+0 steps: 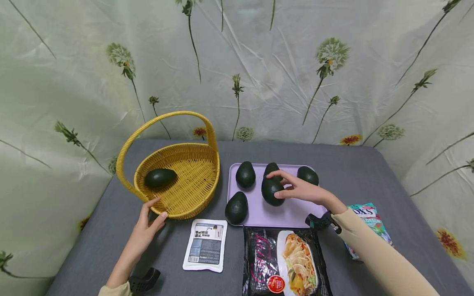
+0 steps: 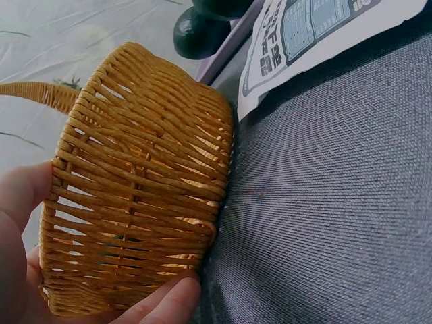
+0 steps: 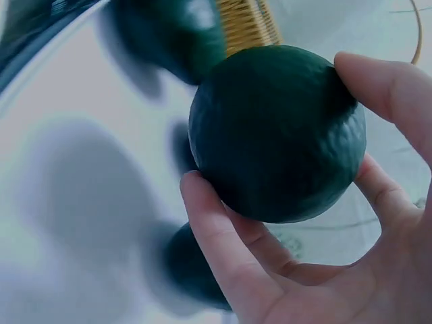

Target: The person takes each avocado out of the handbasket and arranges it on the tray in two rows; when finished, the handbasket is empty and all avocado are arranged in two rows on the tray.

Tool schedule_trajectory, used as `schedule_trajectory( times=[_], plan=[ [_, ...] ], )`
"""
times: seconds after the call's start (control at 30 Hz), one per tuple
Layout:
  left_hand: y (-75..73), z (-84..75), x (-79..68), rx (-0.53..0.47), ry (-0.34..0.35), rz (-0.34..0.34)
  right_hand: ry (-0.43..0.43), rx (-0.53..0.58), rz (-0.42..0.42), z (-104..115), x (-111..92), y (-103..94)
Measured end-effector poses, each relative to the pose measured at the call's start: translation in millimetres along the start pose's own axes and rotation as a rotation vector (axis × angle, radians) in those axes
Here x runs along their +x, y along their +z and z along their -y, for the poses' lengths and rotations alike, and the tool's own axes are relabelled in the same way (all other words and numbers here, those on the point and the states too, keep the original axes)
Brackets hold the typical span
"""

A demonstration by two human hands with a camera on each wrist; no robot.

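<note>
In my right hand (image 1: 305, 190) a dark green avocado (image 1: 272, 192) is held between thumb and fingers over the lilac tray (image 1: 286, 216). The right wrist view shows the held avocado (image 3: 273, 138) up close, above the tray surface. Several more avocados sit on the tray, one (image 1: 246, 174) at the back left and one (image 1: 237, 208) at the front left. My left hand (image 1: 146, 228) grips the near rim of a yellow woven basket (image 1: 196, 174), thumb and fingers about its wall (image 2: 135, 182). Inside the basket, toward the left, lies an avocado (image 1: 160, 178).
A white food pouch (image 1: 205, 245) lies flat between the basket and a black noodle package (image 1: 283, 263), which is in front of the tray. Partly behind the right forearm is a green-and-white snack bag (image 1: 372, 218). Dandelion-patterned fabric (image 1: 266, 82) hangs behind the grey table (image 1: 344, 172).
</note>
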State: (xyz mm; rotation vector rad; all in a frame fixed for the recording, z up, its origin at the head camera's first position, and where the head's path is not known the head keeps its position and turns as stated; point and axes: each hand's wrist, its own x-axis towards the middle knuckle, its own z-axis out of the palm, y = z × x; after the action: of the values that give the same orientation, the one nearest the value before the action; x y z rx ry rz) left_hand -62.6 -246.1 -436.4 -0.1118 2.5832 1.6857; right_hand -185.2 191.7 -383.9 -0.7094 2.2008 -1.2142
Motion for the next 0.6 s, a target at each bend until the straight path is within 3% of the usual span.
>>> schedule_trajectory(
  times=[0.3,0.6],
  plan=[
    [-0.5,0.6,0.0,0.012,-0.013,-0.003,0.032,-0.001,-0.001,-31.1,-12.7,17.1],
    [0.6,-0.1,0.8,0.030,-0.021,-0.012,0.082,0.050,0.030,-33.7,-14.7,29.6]
  ],
)
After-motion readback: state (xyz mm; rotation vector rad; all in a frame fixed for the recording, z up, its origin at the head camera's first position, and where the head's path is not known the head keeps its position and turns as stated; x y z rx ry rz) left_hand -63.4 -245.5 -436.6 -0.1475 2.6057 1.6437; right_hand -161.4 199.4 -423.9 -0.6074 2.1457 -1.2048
